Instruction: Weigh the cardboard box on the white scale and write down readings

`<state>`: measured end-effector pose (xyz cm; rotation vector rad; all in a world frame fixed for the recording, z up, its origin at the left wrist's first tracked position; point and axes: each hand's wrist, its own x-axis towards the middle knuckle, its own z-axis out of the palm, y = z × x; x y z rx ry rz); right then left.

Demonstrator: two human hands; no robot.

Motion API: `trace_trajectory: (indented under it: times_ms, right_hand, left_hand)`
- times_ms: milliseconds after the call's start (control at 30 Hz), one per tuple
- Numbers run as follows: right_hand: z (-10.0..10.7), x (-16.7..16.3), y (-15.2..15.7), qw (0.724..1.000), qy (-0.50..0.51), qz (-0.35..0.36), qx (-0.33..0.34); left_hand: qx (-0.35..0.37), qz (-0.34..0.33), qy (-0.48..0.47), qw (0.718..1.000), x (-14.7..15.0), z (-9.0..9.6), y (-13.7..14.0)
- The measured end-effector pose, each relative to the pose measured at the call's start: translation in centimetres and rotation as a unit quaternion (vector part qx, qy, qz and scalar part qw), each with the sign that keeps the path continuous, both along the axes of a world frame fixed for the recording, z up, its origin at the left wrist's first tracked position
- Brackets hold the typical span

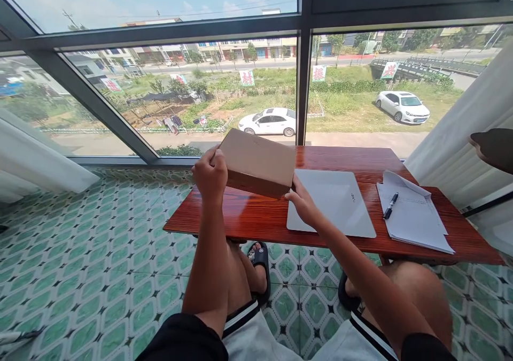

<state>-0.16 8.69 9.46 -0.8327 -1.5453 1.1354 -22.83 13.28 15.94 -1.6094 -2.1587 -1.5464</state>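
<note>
A plain brown cardboard box [258, 160] is held up over the left part of the dark red wooden table [244, 219], tilted with its right side lower. My left hand [211, 174] grips the box's left end, the thumb on its near edge. At the lower right corner, my right hand [301, 199] is closed on the box, its fingers partly hidden behind it. Beneath and beside the right hand lies a closed silver laptop [334, 203]. The underside of the box is out of sight.
Right of the laptop lie white papers [414, 211] with one sheet curled, and a dark pen [390, 206] on them. A large window with a dark frame [303, 88] stands behind the table. White curtains [460, 115] hang at the sides. Green patterned tiles [100, 259] cover the floor.
</note>
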Motion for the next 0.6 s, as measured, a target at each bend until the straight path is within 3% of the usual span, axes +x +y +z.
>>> trace_trajectory:
  times_ms: [600]
  right_hand:
    - [-2.0, -1.7, 0.4, 0.997, -0.022, 0.003, -0.068]
  left_hand:
    - [-0.067, 0.059, 0.030, 0.996, -1.2, -1.8, 1.4]
